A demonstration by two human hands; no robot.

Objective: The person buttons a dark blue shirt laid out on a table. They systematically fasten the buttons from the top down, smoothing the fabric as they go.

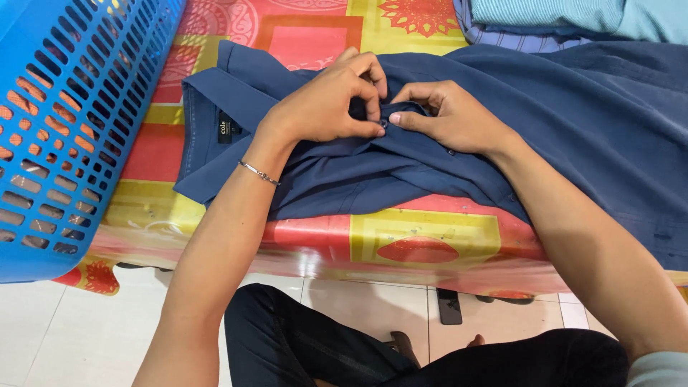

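Note:
A dark blue button-up shirt [573, 122] lies spread on the table, collar to the left. My left hand [326, 104] pinches the shirt's front placket at a small button [383, 123], fingers curled on the cloth. My right hand [448, 115] meets it from the right, thumb and fingers gripping the same fabric edge beside the button. A thin bracelet [259, 173] circles my left wrist.
A blue plastic laundry basket [64, 122] stands at the left on the table edge. The table wears a glossy red, yellow and orange patterned cover [423, 240]. Folded teal and striped clothes [559, 18] lie at the back right. White floor tiles and my dark trousers [344, 344] are below.

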